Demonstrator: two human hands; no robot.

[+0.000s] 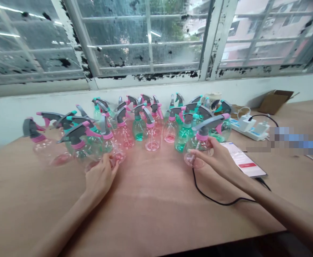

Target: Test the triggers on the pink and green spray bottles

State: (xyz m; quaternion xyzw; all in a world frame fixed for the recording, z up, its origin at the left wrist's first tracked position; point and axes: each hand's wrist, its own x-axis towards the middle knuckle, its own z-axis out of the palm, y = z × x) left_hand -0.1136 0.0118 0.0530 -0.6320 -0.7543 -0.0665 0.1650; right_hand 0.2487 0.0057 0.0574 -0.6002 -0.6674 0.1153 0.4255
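Observation:
My left hand (100, 176) is closed at the base of a clear pink spray bottle (110, 145) with a grey and pink trigger head, which leans a little. Close beside it, another pink spray bottle (81, 151) stands partly behind my fingers. On the right, my right hand (222, 155) wraps round the body of a third pink spray bottle (192, 149), thumb in front, its grey nozzle pointing left. Between the hands, a pink bottle (152, 141) and a green bottle (183, 139) stand among several others.
More pink and green spray bottles (138, 125) crowd the wooden table (151, 210) toward the windowsill. A phone (243, 160) lies by my right forearm, with a black cable (223, 204) in front. Farther right are a power strip (252, 131) with chargers and a cardboard box (275, 101).

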